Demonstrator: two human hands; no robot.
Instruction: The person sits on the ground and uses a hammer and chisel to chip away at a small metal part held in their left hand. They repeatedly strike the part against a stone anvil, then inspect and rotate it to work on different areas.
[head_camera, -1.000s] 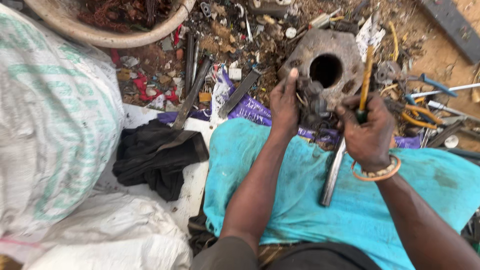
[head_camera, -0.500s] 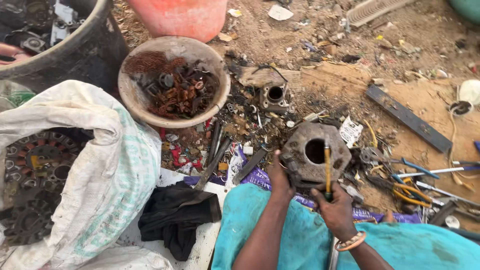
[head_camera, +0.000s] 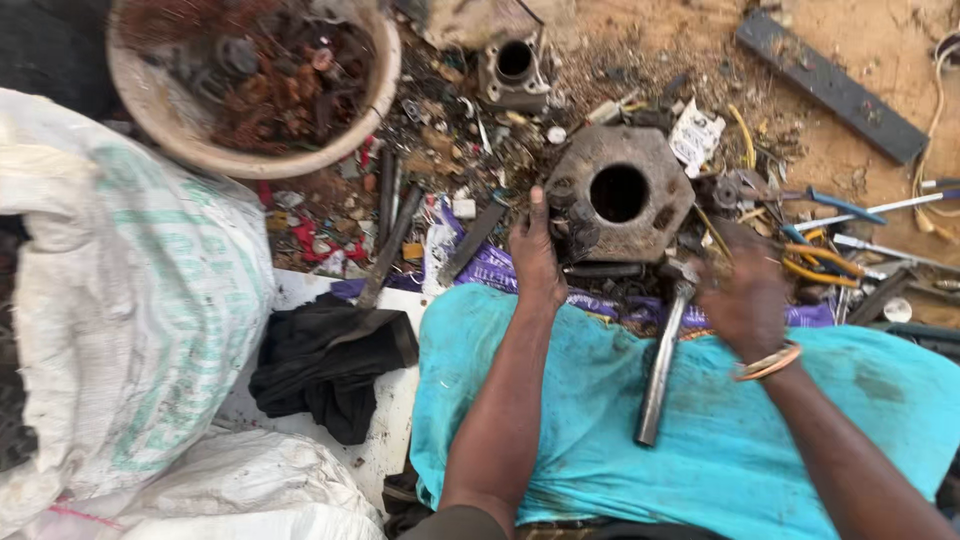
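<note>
Rusted scrap fills the round basin at upper left. Moving right, we see the left hand resting on the hexagonal metal block, fingers loosely extended; the right hand is blurred, its grip unreadable, beside a hammer lying on turquoise cloth.

head-worn view, looking steeply down, close over lap (single camera)

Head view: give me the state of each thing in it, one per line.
Left hand: open, resting on the metal block.
Right hand: blurred, grip unclear.
Metal block: flat on the ground, hole up.
Hammer: lying on the teal cloth.
Bowl: upright, full of rusty scrap.
</note>
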